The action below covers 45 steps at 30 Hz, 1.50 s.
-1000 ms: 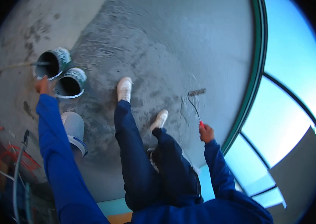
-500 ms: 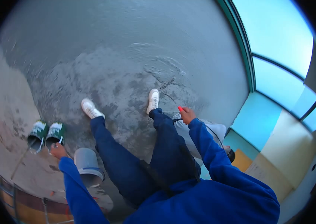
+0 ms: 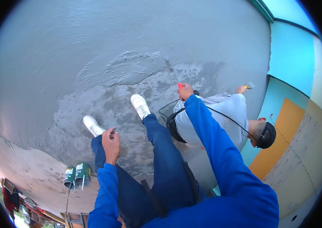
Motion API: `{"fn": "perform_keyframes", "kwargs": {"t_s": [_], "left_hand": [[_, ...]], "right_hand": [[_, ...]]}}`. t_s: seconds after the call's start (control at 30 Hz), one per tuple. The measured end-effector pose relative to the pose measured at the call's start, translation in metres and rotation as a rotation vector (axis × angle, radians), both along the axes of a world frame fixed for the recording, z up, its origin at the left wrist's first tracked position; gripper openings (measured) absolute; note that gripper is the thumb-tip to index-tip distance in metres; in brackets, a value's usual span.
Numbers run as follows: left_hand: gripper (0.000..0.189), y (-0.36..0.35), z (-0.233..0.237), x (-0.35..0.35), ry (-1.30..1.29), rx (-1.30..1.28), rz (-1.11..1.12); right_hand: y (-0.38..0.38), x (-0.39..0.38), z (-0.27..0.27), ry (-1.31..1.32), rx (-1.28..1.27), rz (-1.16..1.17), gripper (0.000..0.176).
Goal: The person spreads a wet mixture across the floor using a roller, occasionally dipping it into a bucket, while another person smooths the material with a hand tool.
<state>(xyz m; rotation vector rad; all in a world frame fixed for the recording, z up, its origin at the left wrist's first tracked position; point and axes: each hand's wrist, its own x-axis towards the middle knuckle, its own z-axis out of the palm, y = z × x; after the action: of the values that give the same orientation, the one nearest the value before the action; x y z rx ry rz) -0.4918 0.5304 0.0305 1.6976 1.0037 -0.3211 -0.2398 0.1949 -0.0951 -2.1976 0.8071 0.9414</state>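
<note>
My right hand (image 3: 186, 93) is closed around a tool with a red handle (image 3: 180, 86); its far end cannot be made out. It is held over the patchy grey surface, close to a co-worker's back. My left hand (image 3: 111, 146) is in front of my left leg, its fingers curled in; whatever they may hold is hidden. Ahead of my white shoes (image 3: 141, 106), a raised ridge of wet-looking grey plaster or cement (image 3: 126, 68) borders a smoother coat.
A co-worker in a grey shirt (image 3: 222, 114) and dark cap is bent low at right, holding a yellow-handled tool (image 3: 249, 86). Two green cans (image 3: 82, 174) stand at lower left, one with a stick. Blue and orange wall panels (image 3: 279, 140) run along the right.
My left hand has moved from the green cans to in front of my left leg. The view has turned; the co-worker now shows more fully, and the grey bucket is out of sight.
</note>
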Motion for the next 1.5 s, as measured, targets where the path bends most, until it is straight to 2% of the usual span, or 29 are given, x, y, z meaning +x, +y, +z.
{"fn": "perform_keyframes", "kwargs": {"t_s": [0.1, 0.23, 0.3, 0.37, 0.47, 0.53, 0.63, 0.77, 0.83, 0.87, 0.97, 1.03, 1.07, 1.1, 1.13, 1.17, 1.23, 1.27, 1.3, 1.4, 1.43, 1.5], "left_hand": [[0.025, -0.019, -0.032, 0.026, -0.030, -0.081, -0.144], [0.024, -0.030, -0.103, 0.033, 0.102, -0.123, -0.314], [0.024, -0.036, -0.128, 0.037, 0.064, -0.095, -0.336], [0.024, -0.041, -0.135, 0.026, 0.095, -0.088, -0.357], [0.023, -0.042, -0.137, 0.006, 0.187, -0.172, -0.371], [0.024, -0.040, -0.145, -0.018, 0.174, -0.122, -0.472], [0.024, -0.035, -0.156, -0.031, 0.184, -0.106, -0.489], [0.025, -0.031, -0.162, -0.039, 0.184, -0.119, -0.481], [0.025, -0.028, -0.160, -0.031, 0.212, -0.131, -0.474], [0.025, -0.028, -0.158, -0.028, 0.228, -0.140, -0.473], [0.025, -0.030, -0.164, -0.034, 0.224, -0.144, -0.483], [0.026, -0.030, -0.162, -0.034, 0.230, -0.142, -0.485], [0.026, -0.030, -0.162, -0.034, 0.231, -0.141, -0.487], [0.026, -0.032, -0.163, -0.036, 0.205, -0.125, -0.479], [0.026, -0.033, -0.165, -0.040, 0.179, -0.110, -0.471], [0.026, -0.034, -0.166, -0.043, 0.155, -0.096, -0.464], [0.027, -0.032, -0.164, -0.042, 0.207, -0.140, -0.498], [0.028, -0.031, -0.163, -0.040, 0.233, -0.159, -0.513], [0.028, -0.030, -0.163, -0.039, 0.248, -0.168, -0.521], [0.028, -0.028, -0.163, -0.042, 0.293, -0.179, -0.547], [0.028, -0.029, -0.163, -0.042, 0.298, -0.177, -0.550], [0.028, -0.033, -0.165, -0.044, 0.272, -0.151, -0.554]], "right_hand": [[-0.018, 0.026, -0.065, -0.185, -0.108, 0.104, 0.043], [0.004, 0.069, -0.103, -0.326, -0.254, 0.247, 0.046], [0.014, 0.062, -0.118, -0.339, -0.319, 0.279, 0.046], [0.038, 0.043, -0.117, -0.269, -0.355, 0.267, 0.043], [0.087, 0.028, -0.123, -0.308, -0.395, 0.260, 0.037], [0.120, -0.006, -0.117, -0.262, -0.382, 0.255, 0.037], [0.174, -0.062, -0.106, -0.309, -0.275, 0.216, 0.042], [0.245, -0.111, -0.066, -0.034, -0.085, 0.065, 0.050], [0.251, -0.137, -0.067, -0.087, -0.033, 0.152, 0.047], [0.249, -0.148, -0.068, -0.111, -0.009, 0.194, 0.045], [0.216, -0.138, -0.040, 0.053, 0.093, 0.163, 0.042], [0.183, -0.119, -0.017, -0.074, 0.133, 0.210, 0.039], [0.154, -0.118, -0.028, -0.218, 0.044, 0.251, 0.039], [0.130, -0.101, -0.028, -0.113, -0.076, 0.199, 0.036], [0.116, -0.080, -0.023, -0.226, -0.190, 0.219, 0.033], [0.085, -0.064, -0.036, -0.312, -0.271, 0.303, 0.033], [-0.010, -0.038, -0.105, -0.347, -0.294, 0.294, 0.035], [-0.024, -0.014, -0.114, -0.335, -0.341, 0.273, 0.034], [-0.032, -0.001, -0.121, -0.323, -0.386, 0.252, 0.034], [0.013, 0.018, -0.090, -0.053, -0.293, -0.005, 0.032], [0.014, 0.004, -0.100, -0.073, -0.276, 0.026, 0.032], [0.021, -0.036, -0.126, -0.252, -0.290, 0.235, 0.030]]}}
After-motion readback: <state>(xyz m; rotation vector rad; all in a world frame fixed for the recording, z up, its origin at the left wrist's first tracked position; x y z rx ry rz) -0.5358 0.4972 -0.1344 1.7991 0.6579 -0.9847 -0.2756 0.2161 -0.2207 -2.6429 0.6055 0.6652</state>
